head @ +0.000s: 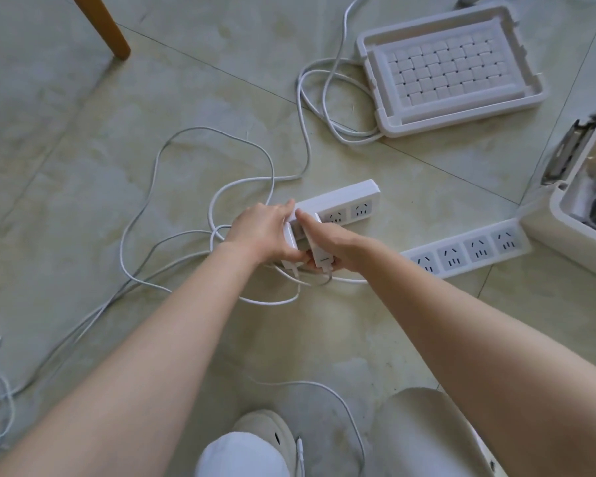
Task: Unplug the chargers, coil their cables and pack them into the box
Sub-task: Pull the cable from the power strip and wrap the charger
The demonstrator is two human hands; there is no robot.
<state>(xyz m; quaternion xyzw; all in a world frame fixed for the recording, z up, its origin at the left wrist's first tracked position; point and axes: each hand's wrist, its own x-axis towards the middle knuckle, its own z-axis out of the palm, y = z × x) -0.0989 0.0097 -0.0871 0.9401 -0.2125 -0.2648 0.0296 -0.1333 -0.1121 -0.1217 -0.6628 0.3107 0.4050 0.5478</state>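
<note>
1. Gripping one charger each, both hands are closed. The left hand (260, 232) wraps the left charger (290, 235), and the right hand (331, 244) wraps the right charger (319, 247) with its forefinger laid along the top.
2. Both chargers sit side by side, touching, at the near end of the strip (344, 204). They look plugged in, though the hands hide the pins.
3. Risk: neither hand clearly pins the strip. The left fingertips only reach its end edge, so a pull would likely lift or drag the strip instead of freeing the plugs.
4. Risk: with the two bodies pressed together, pulling at a slant could jam one against the other or strain the pins. A straight pull, one at a time, seems safer.
5. Risk: the cables (221, 201) leave the chargers just under the palms and run in crossing loops to the left and behind the strip. A freed charger could snag there, and coiling from this tangle may tighten a knot.
6. Farther right, a second strip (468, 253) lies flat with no plugs in the sockets that show.
7. The box (544, 235) stands at the right edge, well apart from the hands, with some contents already inside that are too blurred to name. Its lid (451, 74) lies upturned beyond, resting on a cable loop.
</note>
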